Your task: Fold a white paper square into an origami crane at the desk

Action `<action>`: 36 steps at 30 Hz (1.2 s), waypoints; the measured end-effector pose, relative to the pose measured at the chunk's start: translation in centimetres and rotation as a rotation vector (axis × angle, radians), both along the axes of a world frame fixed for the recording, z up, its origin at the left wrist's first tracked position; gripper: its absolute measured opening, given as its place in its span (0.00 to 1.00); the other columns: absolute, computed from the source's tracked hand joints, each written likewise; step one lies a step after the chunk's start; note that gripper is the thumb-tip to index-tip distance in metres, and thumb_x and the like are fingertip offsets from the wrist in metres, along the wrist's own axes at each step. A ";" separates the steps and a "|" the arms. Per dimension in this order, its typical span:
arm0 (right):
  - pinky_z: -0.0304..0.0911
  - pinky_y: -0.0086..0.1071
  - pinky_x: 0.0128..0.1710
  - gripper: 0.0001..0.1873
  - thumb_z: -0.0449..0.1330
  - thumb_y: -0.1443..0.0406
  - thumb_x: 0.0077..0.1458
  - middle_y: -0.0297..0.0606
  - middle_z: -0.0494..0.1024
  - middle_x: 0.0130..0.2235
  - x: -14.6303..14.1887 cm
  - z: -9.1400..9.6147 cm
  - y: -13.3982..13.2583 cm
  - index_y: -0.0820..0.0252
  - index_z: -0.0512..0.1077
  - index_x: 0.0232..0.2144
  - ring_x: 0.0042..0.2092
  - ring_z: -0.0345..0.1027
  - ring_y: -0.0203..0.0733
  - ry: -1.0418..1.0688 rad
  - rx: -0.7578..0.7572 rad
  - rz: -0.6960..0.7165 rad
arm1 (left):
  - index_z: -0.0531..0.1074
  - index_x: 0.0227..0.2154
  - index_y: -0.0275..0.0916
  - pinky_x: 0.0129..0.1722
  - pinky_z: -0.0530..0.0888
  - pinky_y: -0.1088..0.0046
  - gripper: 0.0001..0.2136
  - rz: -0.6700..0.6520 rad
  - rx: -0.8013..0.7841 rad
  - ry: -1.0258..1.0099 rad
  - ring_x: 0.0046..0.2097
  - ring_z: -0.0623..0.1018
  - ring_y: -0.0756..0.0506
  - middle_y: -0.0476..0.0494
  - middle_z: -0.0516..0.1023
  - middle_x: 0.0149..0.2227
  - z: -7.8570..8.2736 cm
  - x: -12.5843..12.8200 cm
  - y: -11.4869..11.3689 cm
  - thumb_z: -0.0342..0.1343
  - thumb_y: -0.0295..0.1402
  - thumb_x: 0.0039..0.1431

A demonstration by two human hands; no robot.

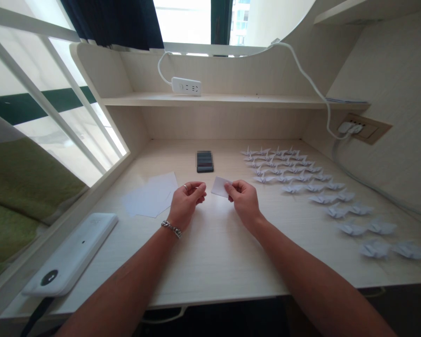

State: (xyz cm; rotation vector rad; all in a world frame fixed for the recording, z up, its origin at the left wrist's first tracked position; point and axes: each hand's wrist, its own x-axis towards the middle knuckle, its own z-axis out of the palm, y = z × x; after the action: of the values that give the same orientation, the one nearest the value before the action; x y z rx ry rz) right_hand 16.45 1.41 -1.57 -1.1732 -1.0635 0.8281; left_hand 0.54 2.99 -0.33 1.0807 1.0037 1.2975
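My right hand [244, 199] pinches a small white square of paper [219, 186] by its right side, between thumb and fingers, a little above the desk. Just left of that paper is my left hand [187, 200], its thumb pressed to its curled fingers, with nothing showing between them. A narrow gap separates the left fingertips from the paper. Several loose white paper sheets [150, 194] lie overlapping on the desk beside the left hand. Rows of folded white paper cranes [303, 177] stand to the right of my right hand.
A dark phone-like object [205, 162], partly blurred, stands behind my hands. A long white device [73, 252] with a dark cable lies at the left desk edge. Above, a shelf [231, 100] carries a power strip [186, 86]. Cables run to a wall socket [365, 128] on the right.
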 end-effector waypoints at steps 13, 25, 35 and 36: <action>0.60 0.29 0.24 0.15 0.67 0.56 0.43 0.32 0.71 0.20 -0.3 0.4 0.1 0.63 0.72 0.24 0.23 0.63 0.34 0.155 -0.030 0.109 | 0.75 0.27 0.31 0.24 0.65 0.76 0.11 -0.208 0.036 0.191 0.23 0.68 0.53 0.46 0.75 0.22 0.5 0.5 -0.8 0.66 0.33 0.41; 0.57 0.28 0.22 0.16 0.66 0.55 0.43 0.31 0.70 0.19 -0.1 0.0 -0.2 0.62 0.71 0.22 0.22 0.61 0.33 -0.039 -0.058 0.302 | 0.76 0.24 0.33 0.26 0.67 0.76 0.14 -0.036 0.088 0.262 0.25 0.71 0.51 0.47 0.75 0.23 0.5 0.5 -0.6 0.66 0.41 0.43; 0.56 0.28 0.21 0.15 0.66 0.56 0.43 0.30 0.70 0.18 0.0 -0.2 -0.2 0.63 0.72 0.22 0.21 0.60 0.32 -0.022 -0.088 0.345 | 0.74 0.29 0.34 0.28 0.70 0.75 0.15 -0.052 0.081 0.198 0.26 0.71 0.51 0.48 0.75 0.24 0.8 -0.5 0.0 0.64 0.43 0.46; 0.56 0.28 0.21 0.15 0.66 0.56 0.43 0.30 0.70 0.18 0.1 -0.2 -0.2 0.63 0.72 0.22 0.21 0.60 0.32 -0.035 -0.088 0.355 | 0.75 0.30 0.35 0.27 0.69 0.75 0.15 -0.100 0.089 0.247 0.25 0.71 0.51 0.48 0.74 0.23 0.9 -0.5 -0.1 0.65 0.42 0.45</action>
State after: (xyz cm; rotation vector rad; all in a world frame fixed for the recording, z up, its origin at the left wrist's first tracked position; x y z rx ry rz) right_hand 16.58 1.24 -1.79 -1.0899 -1.2964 1.1431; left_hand 0.04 2.87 0.52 1.3676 1.0664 1.1554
